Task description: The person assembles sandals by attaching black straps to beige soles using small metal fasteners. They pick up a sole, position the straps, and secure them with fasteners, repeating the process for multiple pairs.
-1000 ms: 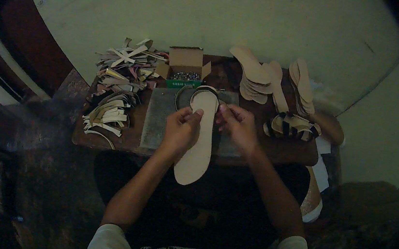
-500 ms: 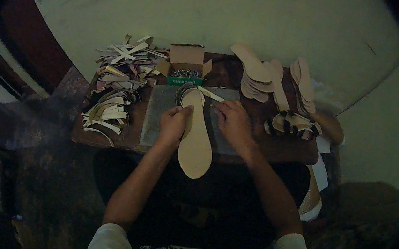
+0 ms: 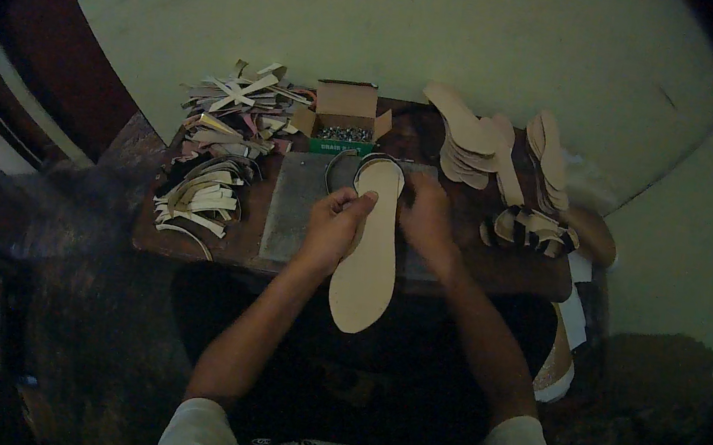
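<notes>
Insole (image 3: 365,263) in both hands' grip, strap piles (image 3: 212,151) left, nail box (image 3: 344,117) behind.

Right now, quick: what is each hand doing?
Left hand: closed on the left edge of the tan insole.
Right hand: on the insole's right edge near the toe; whether it grips cannot be told.

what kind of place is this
Probably a small shoemaking or sandal workshop: the left hand and right hand hold a tan insole on a low bench, beside stacked soles and cut straps.
</notes>
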Demonstrator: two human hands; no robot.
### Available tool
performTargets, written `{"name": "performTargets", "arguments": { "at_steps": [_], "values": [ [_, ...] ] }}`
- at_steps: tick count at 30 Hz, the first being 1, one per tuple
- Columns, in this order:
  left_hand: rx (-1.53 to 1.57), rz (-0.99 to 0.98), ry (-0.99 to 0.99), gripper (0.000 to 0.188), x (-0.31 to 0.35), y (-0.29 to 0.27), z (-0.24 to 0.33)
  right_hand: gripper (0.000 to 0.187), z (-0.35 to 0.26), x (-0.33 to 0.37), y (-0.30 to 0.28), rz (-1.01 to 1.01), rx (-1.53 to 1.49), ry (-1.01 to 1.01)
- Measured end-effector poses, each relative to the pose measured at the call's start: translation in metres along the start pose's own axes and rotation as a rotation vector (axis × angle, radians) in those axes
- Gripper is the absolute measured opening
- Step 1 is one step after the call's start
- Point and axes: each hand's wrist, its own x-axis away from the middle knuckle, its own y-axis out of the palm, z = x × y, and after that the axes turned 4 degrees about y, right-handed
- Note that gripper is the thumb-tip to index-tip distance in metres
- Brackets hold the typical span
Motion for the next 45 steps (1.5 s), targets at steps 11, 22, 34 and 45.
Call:
{"name": "performTargets", "arguments": {
  "at_steps": [11,22,34,45],
  "values": [
    [-0.147,-0.216,0.053,0.022,0.004,0.007,-0.008,0.014,-0.004,0.000,-0.065,-0.071,-0.559,0.254],
    [-0.154,-0.262,-0.040,0.024,0.012,0.014,0.002,0.016,-0.020,0.005,-0.080,-0.004,-0.584,0.258],
    [-0.431,-0.381,0.071,0.026,0.024,0.016,0.015,0.019,-0.020,0.007,-0.077,-0.002,-0.601,0.256],
    [-0.497,-0.480,0.092,0.018,0.022,0.008,0.017,0.033,-0.035,0.015,-0.078,-0.301,-0.673,0.147]
  ]
}}
